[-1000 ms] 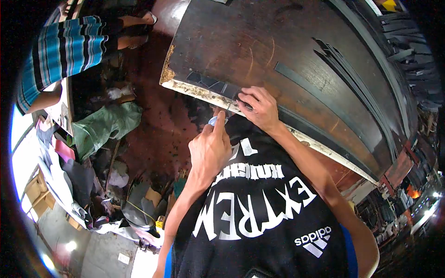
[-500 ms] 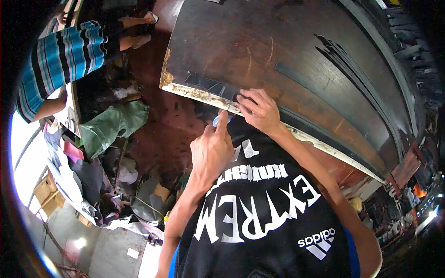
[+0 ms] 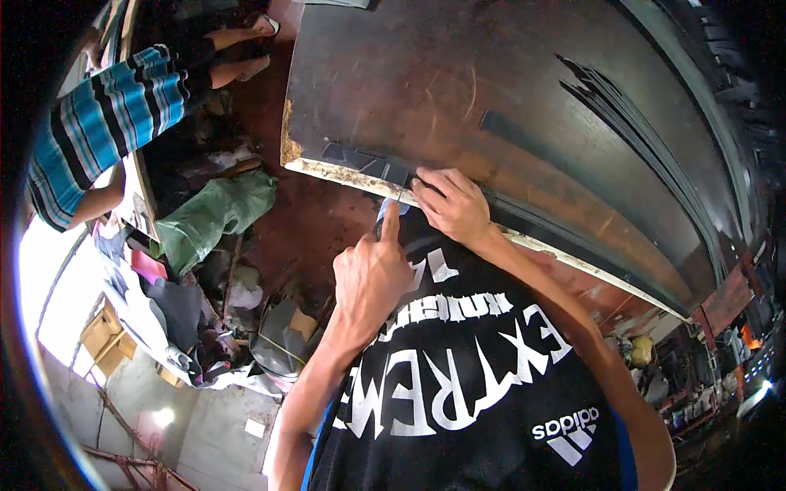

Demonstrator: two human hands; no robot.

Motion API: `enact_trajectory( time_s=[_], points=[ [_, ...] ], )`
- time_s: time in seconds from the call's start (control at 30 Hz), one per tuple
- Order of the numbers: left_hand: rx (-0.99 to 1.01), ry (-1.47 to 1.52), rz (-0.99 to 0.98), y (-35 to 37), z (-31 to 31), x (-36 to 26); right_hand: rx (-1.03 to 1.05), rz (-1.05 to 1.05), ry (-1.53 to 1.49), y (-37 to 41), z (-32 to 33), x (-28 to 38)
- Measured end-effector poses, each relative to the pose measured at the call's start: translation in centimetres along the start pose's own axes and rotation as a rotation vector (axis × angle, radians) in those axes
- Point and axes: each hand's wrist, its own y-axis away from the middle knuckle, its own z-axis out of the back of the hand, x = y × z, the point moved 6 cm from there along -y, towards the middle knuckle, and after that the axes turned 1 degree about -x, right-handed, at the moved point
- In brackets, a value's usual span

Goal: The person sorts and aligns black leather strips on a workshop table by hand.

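Observation:
My right hand (image 3: 452,204) rests at the near edge of a dark tabletop (image 3: 368,90). Its bent fingers press on the end of a flat black strip (image 3: 398,173), which lies along that edge. Just below the edge is my left hand (image 3: 370,274), its index finger stretched toward the worn white table rim (image 3: 344,179) and its other fingers curled in. Whatever those curled fingers hold, if anything, is hidden. Small dark cut pieces (image 3: 352,155) lie left of my right fingertips. Something light blue shows behind the left index finger, too covered to name.
Long thin black strips (image 3: 634,131) lie in a bundle across the tabletop. Another dark flat strip (image 3: 524,135) lies nearer. At left stands a person in a blue striped shirt (image 3: 123,110), beside a green sack (image 3: 217,213) and piled scraps. A cardboard box (image 3: 106,340) sits lower left.
The view has shifted slightly, so the table and the floor items sit a little differently. Both hands keep nearly the same pose at the table edge.

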Motion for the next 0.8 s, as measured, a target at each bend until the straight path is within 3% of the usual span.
enact_trajectory(
  time_s=[0.53,0.8],
  points=[
    [0.172,-0.045,0.075,-1.0,-0.2,-0.8,0.057,-0.010,-0.088,-0.3,-0.3,-0.7],
    [0.144,-0.006,0.094,-2.3,-2.4,-0.4,0.041,-0.039,-0.070,-0.9,0.0,-0.7]
  ],
)
